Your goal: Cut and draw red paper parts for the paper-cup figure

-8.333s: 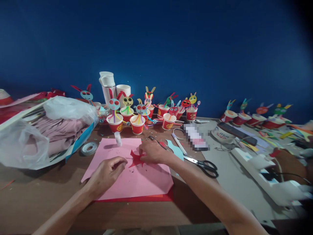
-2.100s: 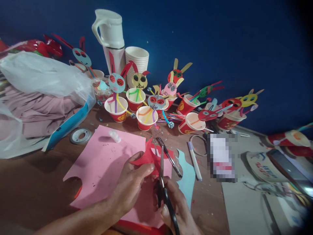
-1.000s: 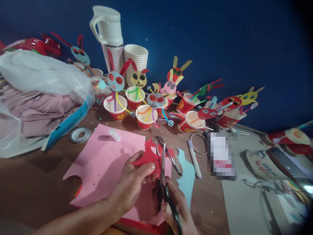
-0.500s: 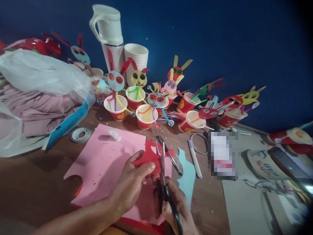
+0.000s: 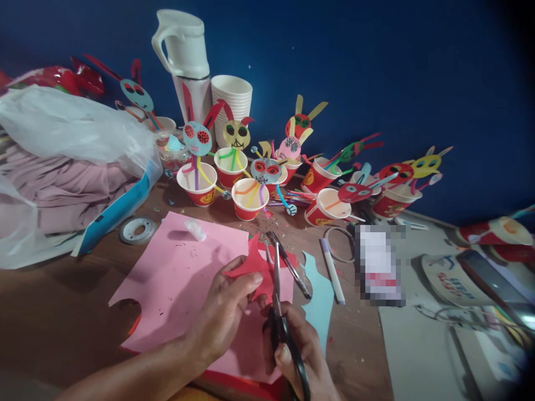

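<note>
A jagged piece of red paper (image 5: 256,266) is pinched between the thumb and fingers of my left hand (image 5: 229,303). My right hand (image 5: 301,345) grips black-handled scissors (image 5: 276,303), their blades pointing away from me along the right edge of the red paper. Under both hands lies a pink sheet (image 5: 175,273) with a curved bite cut from its left side. Beside it, to the right, is a light blue paper scrap (image 5: 320,301) with cut edges. A black pen (image 5: 292,270) rests diagonally just beyond the scissor tips.
Several red paper cups (image 5: 248,209) bearing paper-faced figures line the back. A white jug (image 5: 188,50) and stacked cups (image 5: 232,94) stand behind. A tape roll (image 5: 137,229) and plastic bag (image 5: 75,122) lie left; a marker (image 5: 333,273) and blurred-out object (image 5: 379,267) lie right.
The red paper has shifted slightly left, apart from the scissor blades, which look closer together. Both hands stay nearly in place.
</note>
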A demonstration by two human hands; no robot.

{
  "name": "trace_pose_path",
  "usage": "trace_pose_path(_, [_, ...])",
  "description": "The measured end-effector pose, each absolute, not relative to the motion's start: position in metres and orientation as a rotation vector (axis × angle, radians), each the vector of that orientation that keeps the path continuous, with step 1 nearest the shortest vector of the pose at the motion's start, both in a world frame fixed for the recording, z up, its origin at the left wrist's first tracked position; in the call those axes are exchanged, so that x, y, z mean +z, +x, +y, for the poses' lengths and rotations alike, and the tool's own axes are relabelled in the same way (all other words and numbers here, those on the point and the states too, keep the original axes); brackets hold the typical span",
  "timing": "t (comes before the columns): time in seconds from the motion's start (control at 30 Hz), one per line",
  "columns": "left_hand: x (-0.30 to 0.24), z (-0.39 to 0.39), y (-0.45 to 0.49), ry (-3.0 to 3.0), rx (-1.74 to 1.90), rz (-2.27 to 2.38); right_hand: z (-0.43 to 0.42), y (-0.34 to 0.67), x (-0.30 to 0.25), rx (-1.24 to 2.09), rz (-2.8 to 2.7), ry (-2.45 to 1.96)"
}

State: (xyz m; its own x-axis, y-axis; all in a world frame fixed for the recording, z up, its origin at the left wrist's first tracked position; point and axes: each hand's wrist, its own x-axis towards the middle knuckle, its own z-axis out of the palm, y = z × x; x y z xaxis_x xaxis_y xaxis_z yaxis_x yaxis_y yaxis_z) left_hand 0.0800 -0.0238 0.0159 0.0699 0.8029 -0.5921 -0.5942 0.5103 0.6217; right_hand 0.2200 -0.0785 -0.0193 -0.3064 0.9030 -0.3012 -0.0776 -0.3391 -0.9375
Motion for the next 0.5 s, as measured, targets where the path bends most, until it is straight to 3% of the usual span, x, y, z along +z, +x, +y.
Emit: trace_pose_path(0.5, [0.0206,-0.0209,0.0748,0.479,0.870,1.214,-0.0811,0.2241,-0.0178,1.750,-1.193,-1.219])
